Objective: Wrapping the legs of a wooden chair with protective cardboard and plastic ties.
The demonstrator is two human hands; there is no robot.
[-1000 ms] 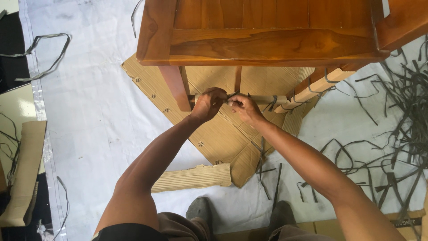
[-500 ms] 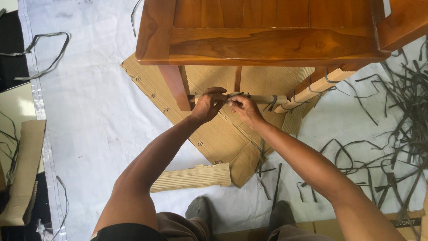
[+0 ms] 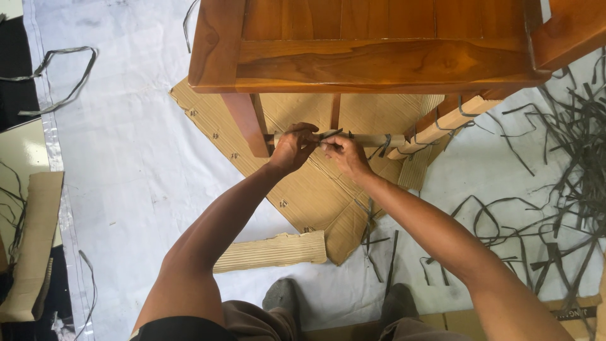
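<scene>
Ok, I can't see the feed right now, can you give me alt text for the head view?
Seen from above, the left hand and right hand meet on a dark strap around a paper-wrapped rail under a brown wooden table. The table stands on flattened cardboard over a white sheet, with cut dark straps scattered to the right.

A furniture workshop: wooden table (image 3: 379, 57), cardboard (image 3: 315, 189), strap offcuts (image 3: 568, 145).
</scene>
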